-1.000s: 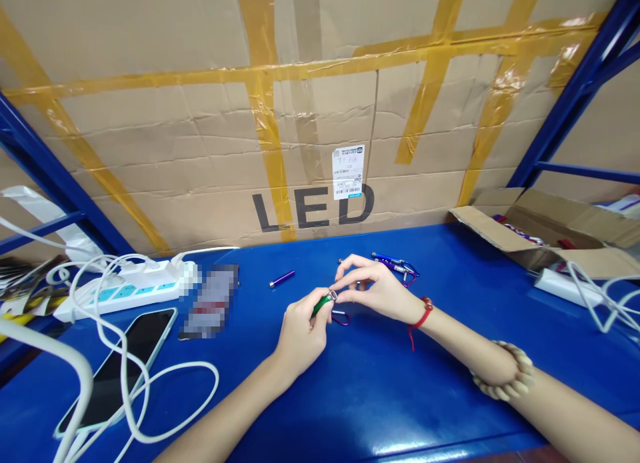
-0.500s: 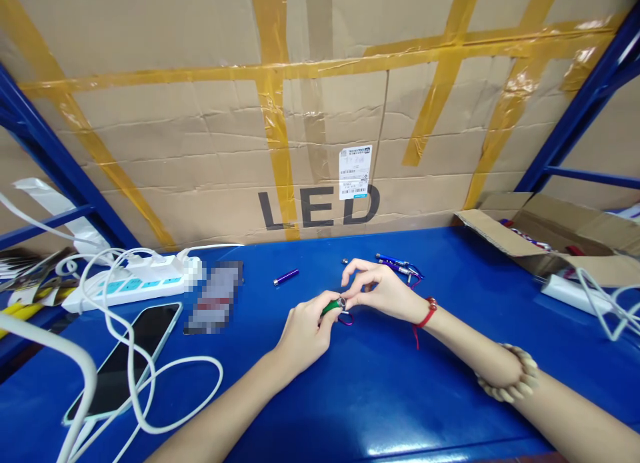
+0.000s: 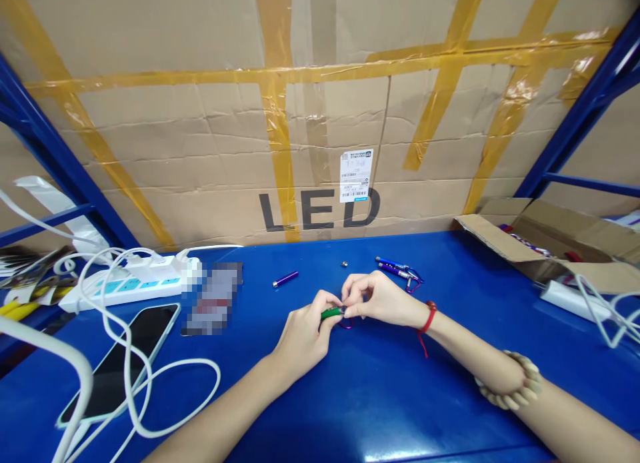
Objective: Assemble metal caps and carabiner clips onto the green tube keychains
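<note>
My left hand (image 3: 305,330) is closed around a slim green penlight tube (image 3: 330,313), held level just above the blue table. The fingers of my right hand (image 3: 377,300) are pinched at the tube's silvery right end; any small part between them is hidden. A loop of purple cord (image 3: 347,324) hangs below that end. Beyond my hands lies a small metal cap (image 3: 344,264). To the left rests a purple tube (image 3: 285,279) with a silver end. Blue and purple penlights (image 3: 395,268) with cord loops lie beyond my right hand.
On the left are a white power strip (image 3: 130,286), a phone (image 3: 125,363) under looping white cables (image 3: 215,383), and a blurred flat item (image 3: 213,300). An open carton (image 3: 565,240) stands at the right, near a white adapter (image 3: 575,300). A big taped box (image 3: 210,150) closes the back.
My right hand has moved slightly down, its raised fingers curling in to the tube's end. The green tube has tilted nearer level. The small cap shows more fully.
</note>
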### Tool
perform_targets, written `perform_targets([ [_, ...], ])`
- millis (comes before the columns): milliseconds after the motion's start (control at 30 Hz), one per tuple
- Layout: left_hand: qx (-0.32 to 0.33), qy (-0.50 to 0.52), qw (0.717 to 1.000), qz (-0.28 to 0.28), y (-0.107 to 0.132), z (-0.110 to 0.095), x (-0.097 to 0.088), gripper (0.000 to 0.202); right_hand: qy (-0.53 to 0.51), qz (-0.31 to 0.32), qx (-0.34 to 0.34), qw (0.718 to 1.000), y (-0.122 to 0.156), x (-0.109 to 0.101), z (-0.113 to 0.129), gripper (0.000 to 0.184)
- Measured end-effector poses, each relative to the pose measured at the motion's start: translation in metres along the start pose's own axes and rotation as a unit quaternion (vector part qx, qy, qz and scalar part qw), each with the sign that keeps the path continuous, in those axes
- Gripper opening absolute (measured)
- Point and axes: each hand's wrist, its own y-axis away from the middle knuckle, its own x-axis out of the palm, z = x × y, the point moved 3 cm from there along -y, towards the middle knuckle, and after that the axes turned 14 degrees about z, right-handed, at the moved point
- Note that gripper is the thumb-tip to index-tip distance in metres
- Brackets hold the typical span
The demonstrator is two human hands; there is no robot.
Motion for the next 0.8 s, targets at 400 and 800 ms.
perform_targets([
  [400,0.016,0.003,1.000,-0.023,0.000,0.001,-0.002,0.018,-0.028,-0.044,-0.021,0.998,0.000,0.003,0.006,0.034],
  [800,0.042,0.087,0.992,0.078,0.005,-0.012,0.005,0.023,-0.036,0.101,-0.072,0.992,0.005,-0.002,0.005,0.025],
])
